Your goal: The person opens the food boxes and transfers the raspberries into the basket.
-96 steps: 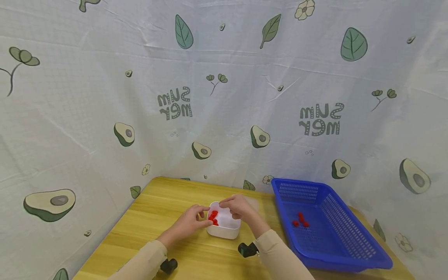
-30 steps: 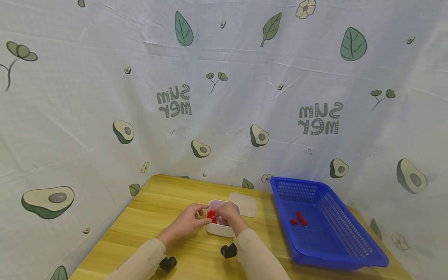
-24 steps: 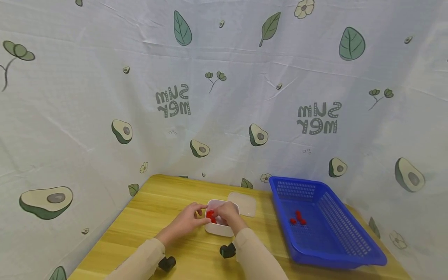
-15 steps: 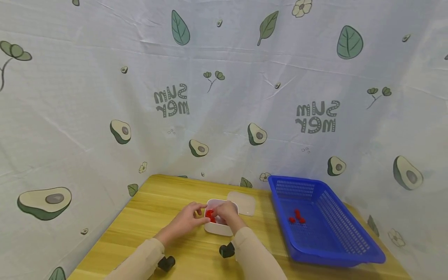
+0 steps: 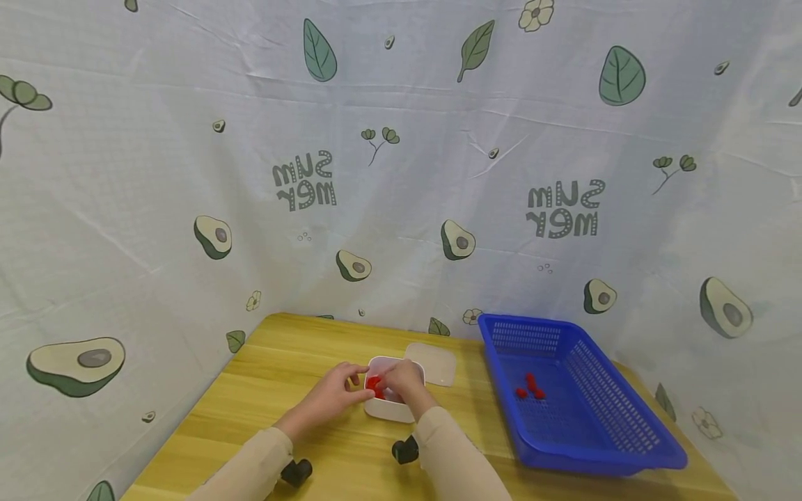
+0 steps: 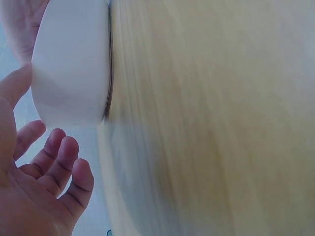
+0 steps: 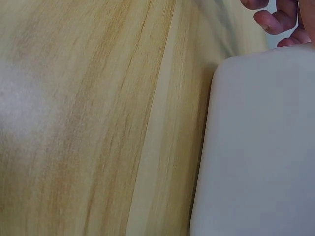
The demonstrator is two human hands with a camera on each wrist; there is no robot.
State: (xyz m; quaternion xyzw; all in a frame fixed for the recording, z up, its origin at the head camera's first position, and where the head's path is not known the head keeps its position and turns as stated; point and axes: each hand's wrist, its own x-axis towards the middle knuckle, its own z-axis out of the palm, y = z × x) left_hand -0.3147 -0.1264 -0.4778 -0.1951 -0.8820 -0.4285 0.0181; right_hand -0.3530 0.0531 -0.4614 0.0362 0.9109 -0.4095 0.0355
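Observation:
A small white box [image 5: 388, 411] with rounded corners stands on the wooden table, with several small red pieces [image 5: 374, 385] in its left part. My left hand [image 5: 332, 394] holds the box at its left side, thumb and index finger at the rim. In the left wrist view, the other fingers of that hand [image 6: 44, 191] curl loosely beside the box wall [image 6: 74, 64]. My right hand [image 5: 404, 380] reaches down into the box, its fingertips among the red pieces. Whether it pinches one I cannot tell. The box's outer wall [image 7: 261, 147] fills the right of the right wrist view.
Behind the box lies a flat, translucent lid [image 5: 435, 360]. To the right stands a blue perforated basket [image 5: 589, 445] with several red pieces [image 5: 532, 387] inside. A white printed curtain [image 5: 401, 209] hangs behind the table [image 5: 301, 341].
Since the earliest frame my right hand has moved from over the far rim down into the box, uncovering the lid. My left hand stays at the box. Over the last second little has changed.

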